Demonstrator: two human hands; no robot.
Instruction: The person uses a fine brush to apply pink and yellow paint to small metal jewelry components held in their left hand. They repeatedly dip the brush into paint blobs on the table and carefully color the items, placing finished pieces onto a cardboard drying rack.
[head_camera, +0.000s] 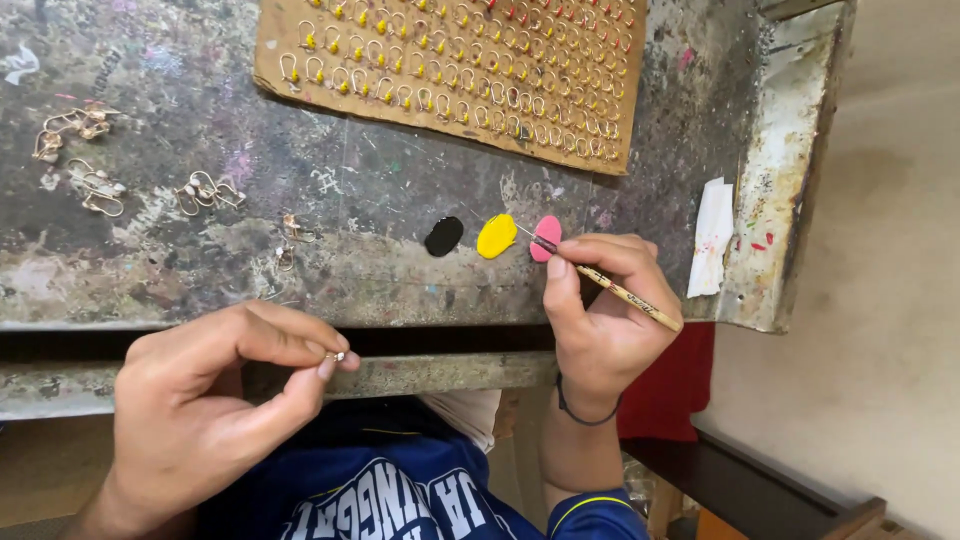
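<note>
Left hand (205, 400) pinches a tiny gold earring piece (337, 356) in its grip, right hand (598, 310) grips a thin brush (610, 288) tip-down in pink paint (546, 238) on the counter (300, 250).

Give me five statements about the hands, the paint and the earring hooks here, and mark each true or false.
1. The right hand holds a thin brush. True.
2. The brush tip touches the black paint blob. False: it meets the pink blob.
3. The left hand pinches a small metal piece. True.
4. The cardboard sheet is bare. False: rows of hooks fill it.
5. The yellow blob lies between black and pink. True.
</note>
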